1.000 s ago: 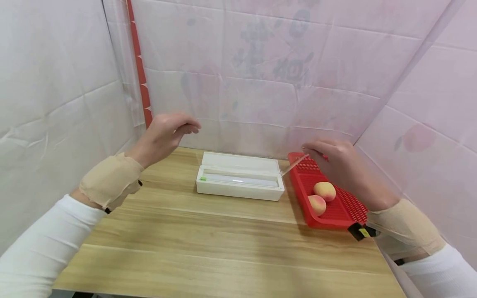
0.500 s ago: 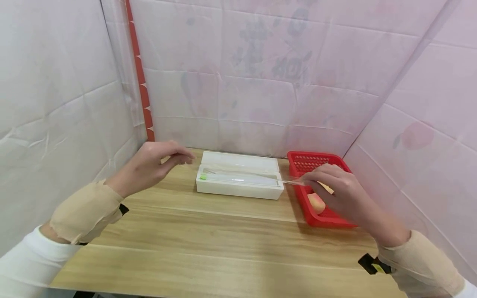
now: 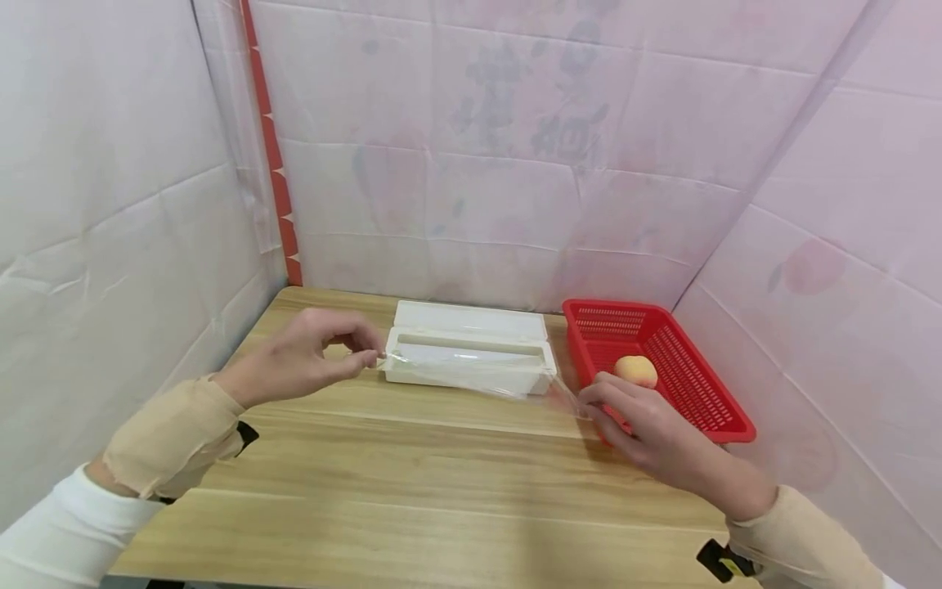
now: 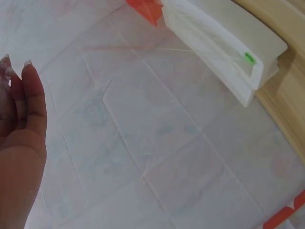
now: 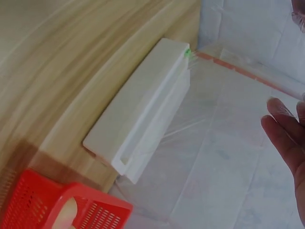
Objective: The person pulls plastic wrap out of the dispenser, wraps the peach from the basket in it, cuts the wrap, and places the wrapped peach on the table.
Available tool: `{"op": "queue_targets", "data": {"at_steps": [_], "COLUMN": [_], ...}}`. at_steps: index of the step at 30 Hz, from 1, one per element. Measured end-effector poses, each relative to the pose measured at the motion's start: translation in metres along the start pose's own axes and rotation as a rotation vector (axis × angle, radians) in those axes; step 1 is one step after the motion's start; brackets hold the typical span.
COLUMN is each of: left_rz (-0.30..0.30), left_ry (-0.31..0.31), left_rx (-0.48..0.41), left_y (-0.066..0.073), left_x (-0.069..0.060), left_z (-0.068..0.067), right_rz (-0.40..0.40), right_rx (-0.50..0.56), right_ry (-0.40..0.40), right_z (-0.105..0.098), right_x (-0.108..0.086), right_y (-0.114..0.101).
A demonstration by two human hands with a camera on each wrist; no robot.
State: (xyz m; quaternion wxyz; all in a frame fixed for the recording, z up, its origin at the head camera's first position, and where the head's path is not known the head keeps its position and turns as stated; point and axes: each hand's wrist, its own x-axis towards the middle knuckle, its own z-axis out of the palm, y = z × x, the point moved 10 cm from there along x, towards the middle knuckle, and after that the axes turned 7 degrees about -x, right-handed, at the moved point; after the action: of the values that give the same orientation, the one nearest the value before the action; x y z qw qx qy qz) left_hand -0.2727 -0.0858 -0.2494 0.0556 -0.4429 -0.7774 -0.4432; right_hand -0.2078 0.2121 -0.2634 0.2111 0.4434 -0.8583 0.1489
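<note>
A thin, clear, wrinkled plastic film (image 3: 486, 383) is stretched in front of the white box, glossy along its creases. Its long axis runs from left to right, roughly along the table's back edge, with the right end slanting toward the front edge. The left hand (image 3: 302, 360) has thumb and forefinger together, pinching the film's left end; the right hand (image 3: 648, 429) pinches the other end between fingertips and thumb, just beside the basket.

The box (image 3: 441, 375), smooth, matte and oblong with rounded corners, sits near the table's back edge, its length nearly parallel to it. Its flat lid (image 3: 471, 317) is hinged open toward that edge, and a bright green tab (image 4: 250, 58) marks the box's left end.

Toward the back right corner stands a red plastic basket (image 3: 614, 304) with slotted walls, holding a round yellow peach (image 3: 636, 370). The table (image 3: 412, 491) has a streaked wood grain; creased, pale sheeting (image 3: 478, 204) rises behind.
</note>
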Motion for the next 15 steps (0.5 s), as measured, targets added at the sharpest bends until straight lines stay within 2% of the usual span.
{"op": "queue_targets", "data": {"at_steps": [8,15], "left_rz": [-0.044,-0.147], "left_ry": [-0.054,-0.142], "left_rx": [-0.107,-0.207], "left_y": [-0.008,-0.027], "left_x": [-0.007,-0.017], "left_z": [0.015,0.042], "right_rz": [0.001,0.000], "right_rx": [-0.024,0.107], "right_ry": [-0.054,-0.101], "right_z": [0.021,0.040], "right_x": [-0.006,-0.017], "right_y": [-0.002,-0.005]}}
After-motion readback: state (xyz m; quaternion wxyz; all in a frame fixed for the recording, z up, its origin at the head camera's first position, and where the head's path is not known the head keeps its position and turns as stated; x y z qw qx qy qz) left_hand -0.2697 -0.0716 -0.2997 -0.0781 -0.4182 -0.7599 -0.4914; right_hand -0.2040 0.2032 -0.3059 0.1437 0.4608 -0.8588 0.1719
